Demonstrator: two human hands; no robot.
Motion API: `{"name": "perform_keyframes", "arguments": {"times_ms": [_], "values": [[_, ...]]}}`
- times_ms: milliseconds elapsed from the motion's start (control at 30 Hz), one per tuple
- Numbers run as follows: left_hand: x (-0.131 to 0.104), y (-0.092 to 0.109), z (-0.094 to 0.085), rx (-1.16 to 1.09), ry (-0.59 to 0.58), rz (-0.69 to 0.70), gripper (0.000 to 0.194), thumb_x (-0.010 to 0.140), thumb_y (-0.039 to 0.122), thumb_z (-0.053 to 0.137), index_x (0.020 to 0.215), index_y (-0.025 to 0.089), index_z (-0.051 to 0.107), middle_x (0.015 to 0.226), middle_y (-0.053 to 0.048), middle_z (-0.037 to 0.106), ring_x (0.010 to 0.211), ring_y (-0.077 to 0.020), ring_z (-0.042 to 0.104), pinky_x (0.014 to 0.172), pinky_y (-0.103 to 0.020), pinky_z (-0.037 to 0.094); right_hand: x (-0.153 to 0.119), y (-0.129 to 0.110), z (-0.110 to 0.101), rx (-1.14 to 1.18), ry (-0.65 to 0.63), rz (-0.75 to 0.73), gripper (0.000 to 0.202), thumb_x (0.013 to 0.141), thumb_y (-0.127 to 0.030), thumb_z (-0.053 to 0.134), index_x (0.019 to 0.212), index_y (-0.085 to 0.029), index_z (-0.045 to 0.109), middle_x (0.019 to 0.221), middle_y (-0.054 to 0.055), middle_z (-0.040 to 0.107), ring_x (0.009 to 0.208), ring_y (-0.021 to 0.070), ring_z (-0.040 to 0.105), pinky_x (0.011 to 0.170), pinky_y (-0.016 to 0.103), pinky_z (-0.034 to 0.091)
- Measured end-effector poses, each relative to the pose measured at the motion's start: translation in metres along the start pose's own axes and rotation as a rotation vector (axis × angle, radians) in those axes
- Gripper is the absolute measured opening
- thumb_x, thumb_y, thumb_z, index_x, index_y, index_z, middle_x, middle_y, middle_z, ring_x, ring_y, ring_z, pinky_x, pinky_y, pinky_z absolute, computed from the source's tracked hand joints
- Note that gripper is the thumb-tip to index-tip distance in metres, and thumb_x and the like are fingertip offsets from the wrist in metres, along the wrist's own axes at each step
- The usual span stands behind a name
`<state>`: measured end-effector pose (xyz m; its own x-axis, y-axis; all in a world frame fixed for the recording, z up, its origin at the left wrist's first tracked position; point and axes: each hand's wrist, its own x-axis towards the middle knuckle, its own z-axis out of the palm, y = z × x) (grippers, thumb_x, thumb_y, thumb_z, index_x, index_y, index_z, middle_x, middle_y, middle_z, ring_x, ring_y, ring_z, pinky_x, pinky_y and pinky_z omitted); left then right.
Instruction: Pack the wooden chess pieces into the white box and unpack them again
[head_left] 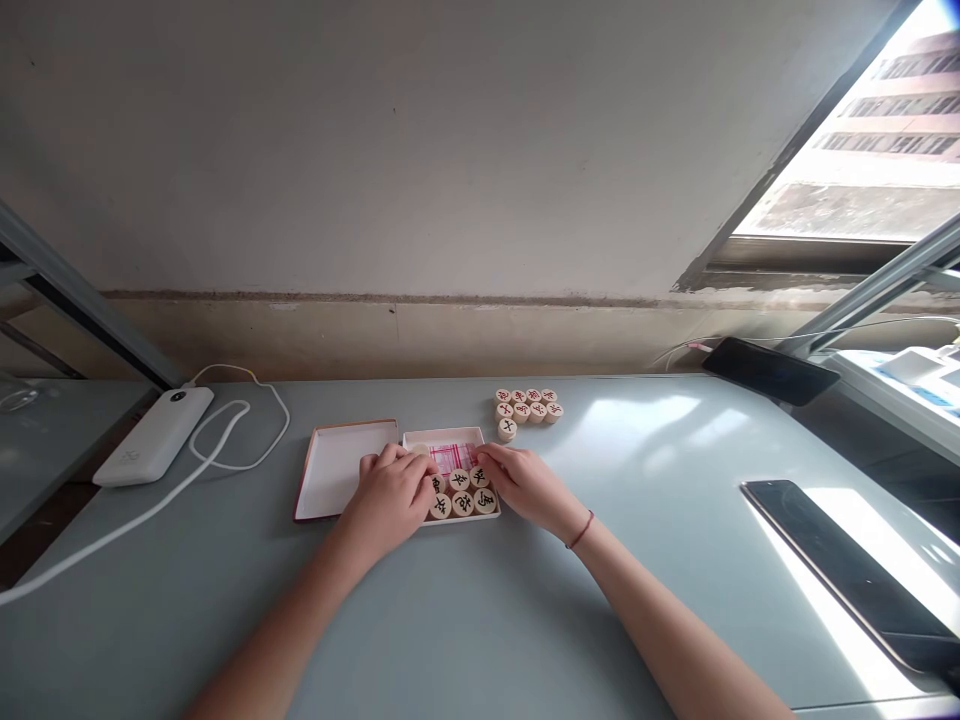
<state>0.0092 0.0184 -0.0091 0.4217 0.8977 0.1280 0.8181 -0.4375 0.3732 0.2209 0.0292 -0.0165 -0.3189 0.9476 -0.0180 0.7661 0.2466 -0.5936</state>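
A shallow white box [450, 524] holds several round wooden Chinese chess pieces [463, 503] with dark characters, and a red-and-white printed sheet [450, 457] shows at its back. My left hand [394, 490] lies over the box's left side with fingers bent, a pale piece [421, 450] just beyond its fingertips. What its fingers grip is hidden. At the box's right edge, my right hand [525, 485] has thumb and fingers pinched together above the pieces; I cannot make out what is between them.
The box lid [349, 465] lies open side up at the left. More chess pieces [529, 408], in red, stand in rows behind the box. A white power bank [154, 435] with a cable [225, 465] is far left; a phone [847, 570] and another dark device [769, 370] lie right.
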Motion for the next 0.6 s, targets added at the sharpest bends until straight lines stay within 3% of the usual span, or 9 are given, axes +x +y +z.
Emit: {"name": "perform_keyframes", "arguments": {"times_ms": [100,233,400,500,600], "values": [[0.002,0.001,-0.003,-0.033,-0.005,0.006,0.015,0.089,0.021,0.044,0.085,0.023,0.058,0.085,0.001,0.070,0.089,-0.0212,0.055,0.084,-0.040,0.034,-0.001,0.000,-0.002,0.022,0.039,-0.008,0.029,0.096,-0.030,0.033,0.092,-0.021,0.061,0.069,0.002,0.060,0.056,0.0140,0.051,0.053,0.023,0.034],[0.003,0.008,-0.008,-0.153,0.133,0.005,0.013,0.091,0.025,0.046,0.089,0.023,0.058,0.091,0.000,0.070,0.087,-0.0191,0.058,0.088,-0.038,0.037,-0.006,-0.010,-0.005,0.099,0.182,-0.112,0.024,0.090,-0.036,0.047,0.102,-0.020,0.061,0.080,0.003,0.057,0.054,0.0105,0.044,0.054,0.023,0.039],[0.001,0.019,-0.010,-0.379,0.191,-0.015,0.013,0.091,0.033,0.049,0.092,0.024,0.059,0.094,0.000,0.069,0.085,-0.0166,0.061,0.084,-0.031,0.044,-0.011,-0.026,-0.007,0.286,0.115,-0.239,0.022,0.090,-0.035,0.047,0.086,-0.019,0.061,0.078,0.003,0.054,0.054,0.0089,0.040,0.050,0.021,0.039],[0.001,0.015,-0.007,-0.292,0.199,0.005,0.016,0.093,0.032,0.047,0.099,0.024,0.060,0.098,-0.002,0.069,0.089,-0.0186,0.060,0.084,-0.033,0.044,-0.009,-0.017,-0.019,0.252,0.120,-0.194,0.024,0.089,-0.035,0.046,0.077,-0.018,0.058,0.074,0.003,0.054,0.056,0.0098,0.042,0.051,0.021,0.037],[0.004,0.003,-0.003,-0.043,0.256,0.000,0.021,0.093,0.028,0.045,0.104,0.024,0.063,0.103,-0.005,0.069,0.095,-0.0224,0.057,0.082,-0.036,0.042,-0.006,0.009,-0.038,0.132,0.181,0.011,0.026,0.087,-0.035,0.044,0.071,-0.019,0.057,0.068,0.002,0.053,0.056,0.0113,0.043,0.051,0.022,0.035]]}}
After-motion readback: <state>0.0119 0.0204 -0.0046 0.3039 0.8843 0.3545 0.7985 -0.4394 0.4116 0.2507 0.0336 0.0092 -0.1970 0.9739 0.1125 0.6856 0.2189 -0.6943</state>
